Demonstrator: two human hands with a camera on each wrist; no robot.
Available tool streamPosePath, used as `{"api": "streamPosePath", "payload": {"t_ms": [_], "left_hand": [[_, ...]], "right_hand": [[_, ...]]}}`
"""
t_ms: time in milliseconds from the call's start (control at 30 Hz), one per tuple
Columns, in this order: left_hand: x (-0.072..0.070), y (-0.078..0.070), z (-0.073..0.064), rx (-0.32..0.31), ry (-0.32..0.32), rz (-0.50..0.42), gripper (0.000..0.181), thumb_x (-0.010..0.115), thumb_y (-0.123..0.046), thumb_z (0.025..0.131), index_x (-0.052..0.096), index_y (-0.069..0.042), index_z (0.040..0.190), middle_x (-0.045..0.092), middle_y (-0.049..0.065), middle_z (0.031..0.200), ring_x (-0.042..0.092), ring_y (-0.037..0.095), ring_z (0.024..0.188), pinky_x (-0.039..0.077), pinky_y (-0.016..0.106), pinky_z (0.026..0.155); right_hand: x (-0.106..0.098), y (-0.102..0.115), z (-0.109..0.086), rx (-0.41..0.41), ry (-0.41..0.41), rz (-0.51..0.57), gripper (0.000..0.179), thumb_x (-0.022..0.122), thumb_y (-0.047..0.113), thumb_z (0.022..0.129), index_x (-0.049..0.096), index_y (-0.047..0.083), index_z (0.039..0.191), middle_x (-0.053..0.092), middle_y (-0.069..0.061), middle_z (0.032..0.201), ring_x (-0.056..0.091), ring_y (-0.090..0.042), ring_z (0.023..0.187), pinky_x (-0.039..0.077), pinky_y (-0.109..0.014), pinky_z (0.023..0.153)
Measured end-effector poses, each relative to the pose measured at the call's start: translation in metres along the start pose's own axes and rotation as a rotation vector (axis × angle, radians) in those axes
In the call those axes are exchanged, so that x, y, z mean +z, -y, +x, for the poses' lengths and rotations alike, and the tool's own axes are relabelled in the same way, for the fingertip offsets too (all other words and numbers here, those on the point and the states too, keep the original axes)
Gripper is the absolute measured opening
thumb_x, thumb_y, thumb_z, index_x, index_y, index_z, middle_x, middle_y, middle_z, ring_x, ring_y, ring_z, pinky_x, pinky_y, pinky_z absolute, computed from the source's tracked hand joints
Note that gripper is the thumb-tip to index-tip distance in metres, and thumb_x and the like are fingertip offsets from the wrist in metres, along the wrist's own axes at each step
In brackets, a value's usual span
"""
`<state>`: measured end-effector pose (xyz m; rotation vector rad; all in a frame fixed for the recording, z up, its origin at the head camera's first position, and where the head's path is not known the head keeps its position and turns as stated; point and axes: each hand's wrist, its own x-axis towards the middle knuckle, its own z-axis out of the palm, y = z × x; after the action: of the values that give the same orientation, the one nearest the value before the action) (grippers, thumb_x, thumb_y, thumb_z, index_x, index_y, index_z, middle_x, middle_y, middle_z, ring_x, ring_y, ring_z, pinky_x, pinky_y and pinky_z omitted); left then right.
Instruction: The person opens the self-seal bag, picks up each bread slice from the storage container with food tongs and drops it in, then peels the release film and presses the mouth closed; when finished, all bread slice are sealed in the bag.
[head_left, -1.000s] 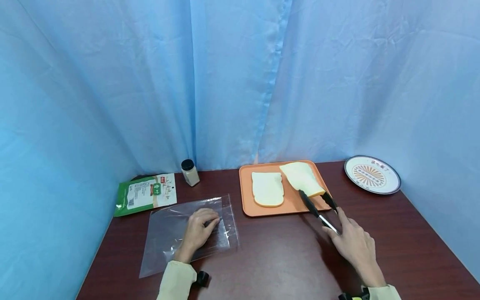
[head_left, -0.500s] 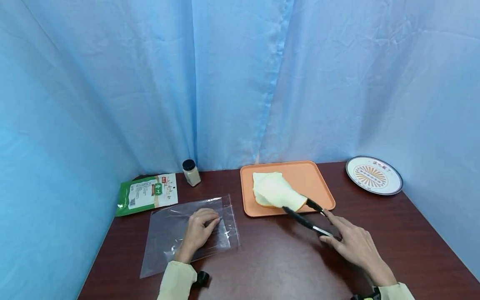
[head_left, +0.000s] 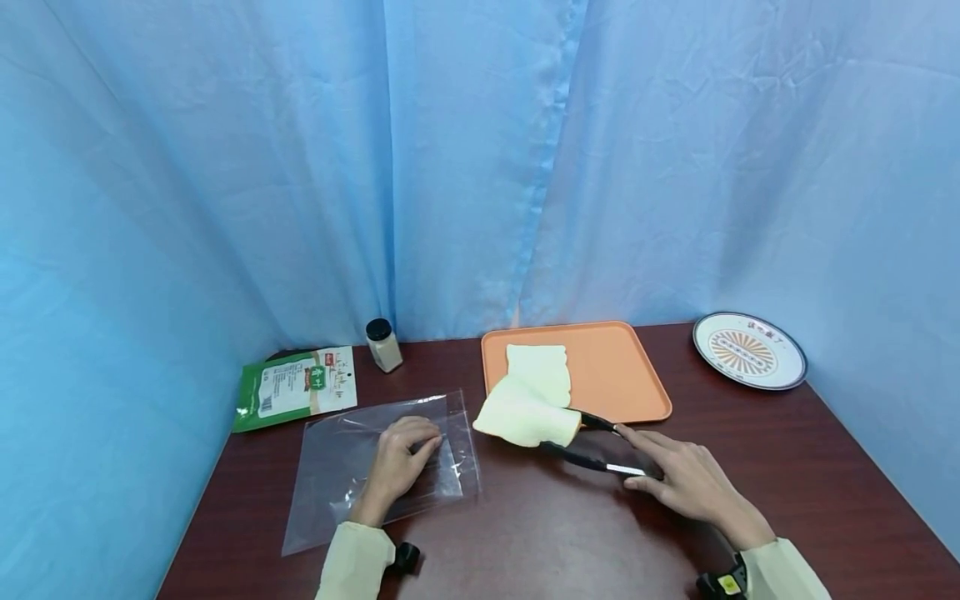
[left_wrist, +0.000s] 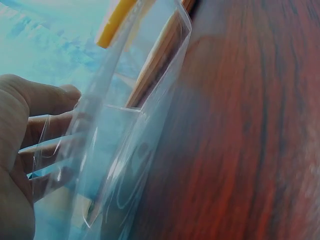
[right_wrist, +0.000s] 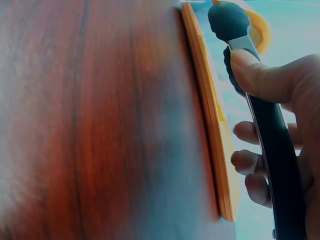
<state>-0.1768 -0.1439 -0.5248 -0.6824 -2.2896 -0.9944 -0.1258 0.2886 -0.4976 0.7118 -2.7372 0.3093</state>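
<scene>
My right hand (head_left: 686,479) grips a pair of black-and-silver tongs (head_left: 581,461). Their tips clasp one end of a bread slice (head_left: 517,415), white with a yellow crust, which tilts over the tray's front left corner toward the bag. Lying on the orange tray (head_left: 618,375) is a second bread slice (head_left: 538,362), partly covered by the first. Over on the left, my left hand (head_left: 401,458) pinches the clear plastic bag (head_left: 322,475). In the left wrist view, the bag's film (left_wrist: 117,150) stands raised with thumb and fingers at its edge.
A green-and-white packet (head_left: 296,390) lies at the back left of the dark wooden table (head_left: 555,542). Beside it stands a small black-capped jar (head_left: 384,348). A patterned plate (head_left: 750,350) sits at the back right, and blue curtains (head_left: 465,167) surround the table.
The tongs and the bread slice have moved left, from the tray's right side across the other slice to the tray's front left corner. The left hand and bag have stayed put.
</scene>
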Motion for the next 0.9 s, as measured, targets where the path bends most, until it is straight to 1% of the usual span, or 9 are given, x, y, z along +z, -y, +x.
{"api": "streamPosePath", "payload": {"t_ms": [67, 167, 267, 300, 400, 533, 633, 700, 900], "left_hand": [[0.000, -0.001, 0.001, -0.002, 0.002, 0.000, 0.008, 0.084, -0.003, 0.075, 0.080, -0.006, 0.082, 0.078, 0.006, 0.086, 0.073, 0.023, 0.088, 0.059, 0.042, 0.082], [-0.001, -0.001, 0.001, -0.005, 0.007, 0.003, 0.008, 0.084, -0.003, 0.075, 0.080, -0.007, 0.082, 0.078, 0.006, 0.086, 0.073, 0.023, 0.088, 0.059, 0.042, 0.083], [-0.001, -0.002, 0.001, -0.011, 0.012, 0.004, 0.008, 0.084, -0.003, 0.075, 0.080, -0.007, 0.082, 0.078, 0.006, 0.086, 0.073, 0.023, 0.089, 0.059, 0.042, 0.083], [-0.001, -0.002, 0.001, -0.012, 0.014, 0.002, 0.009, 0.084, -0.003, 0.075, 0.080, -0.007, 0.082, 0.078, 0.006, 0.086, 0.073, 0.023, 0.089, 0.059, 0.042, 0.083], [-0.002, -0.003, 0.001, -0.012, 0.015, -0.009, 0.009, 0.084, -0.002, 0.075, 0.080, -0.006, 0.082, 0.078, 0.006, 0.086, 0.073, 0.023, 0.089, 0.059, 0.042, 0.083], [-0.002, -0.005, 0.001, -0.003, 0.011, -0.024, 0.009, 0.084, -0.002, 0.075, 0.079, -0.005, 0.082, 0.078, 0.007, 0.086, 0.073, 0.024, 0.089, 0.059, 0.043, 0.083], [-0.002, -0.006, 0.001, 0.003, 0.010, -0.027, 0.009, 0.084, -0.002, 0.075, 0.079, -0.005, 0.082, 0.078, 0.007, 0.087, 0.073, 0.024, 0.089, 0.059, 0.042, 0.083], [-0.002, -0.006, 0.001, 0.005, 0.011, -0.031, 0.010, 0.084, -0.002, 0.075, 0.079, -0.005, 0.082, 0.078, 0.007, 0.087, 0.073, 0.024, 0.089, 0.059, 0.042, 0.083], [-0.001, -0.006, 0.001, 0.016, 0.006, -0.026, 0.010, 0.084, -0.001, 0.074, 0.079, -0.005, 0.082, 0.078, 0.007, 0.087, 0.073, 0.025, 0.090, 0.059, 0.042, 0.084]], "right_hand": [[0.001, -0.001, 0.002, -0.027, 0.008, 0.002, 0.072, 0.081, 0.046, 0.078, 0.057, 0.023, 0.142, 0.072, -0.003, 0.122, 0.063, -0.004, 0.067, 0.044, -0.026, 0.054], [0.003, -0.003, 0.006, -0.057, 0.025, 0.014, 0.072, 0.082, 0.046, 0.078, 0.058, 0.023, 0.142, 0.072, -0.003, 0.123, 0.054, 0.003, 0.060, 0.036, -0.019, 0.051], [0.004, -0.005, 0.009, -0.085, 0.039, 0.016, 0.075, 0.082, 0.049, 0.077, 0.057, 0.024, 0.143, 0.072, -0.002, 0.124, 0.046, 0.007, 0.057, 0.030, -0.017, 0.050], [0.004, -0.005, 0.011, -0.096, 0.044, 0.013, 0.075, 0.081, 0.050, 0.077, 0.056, 0.025, 0.143, 0.071, -0.002, 0.125, 0.044, 0.007, 0.057, 0.030, -0.017, 0.050], [0.005, -0.006, 0.015, -0.144, 0.033, -0.004, 0.077, 0.081, 0.051, 0.076, 0.057, 0.023, 0.143, 0.071, 0.000, 0.125, 0.051, 0.004, 0.060, 0.039, -0.021, 0.052], [0.007, -0.005, 0.020, -0.196, 0.029, -0.012, 0.077, 0.083, 0.050, 0.075, 0.057, 0.022, 0.142, 0.072, 0.003, 0.122, 0.050, 0.005, 0.061, 0.045, -0.024, 0.055], [0.007, -0.003, 0.025, -0.213, 0.054, 0.004, 0.076, 0.082, 0.050, 0.076, 0.057, 0.022, 0.143, 0.072, 0.003, 0.122, 0.041, 0.008, 0.059, 0.041, -0.021, 0.055], [0.007, -0.002, 0.028, -0.222, 0.073, 0.015, 0.075, 0.080, 0.051, 0.078, 0.056, 0.022, 0.143, 0.071, 0.002, 0.123, 0.038, 0.009, 0.059, 0.039, -0.020, 0.055], [0.010, 0.000, 0.036, -0.250, 0.137, 0.028, 0.073, 0.076, 0.051, 0.082, 0.053, 0.022, 0.145, 0.070, 0.001, 0.127, 0.041, 0.006, 0.062, 0.035, -0.017, 0.058]]}}
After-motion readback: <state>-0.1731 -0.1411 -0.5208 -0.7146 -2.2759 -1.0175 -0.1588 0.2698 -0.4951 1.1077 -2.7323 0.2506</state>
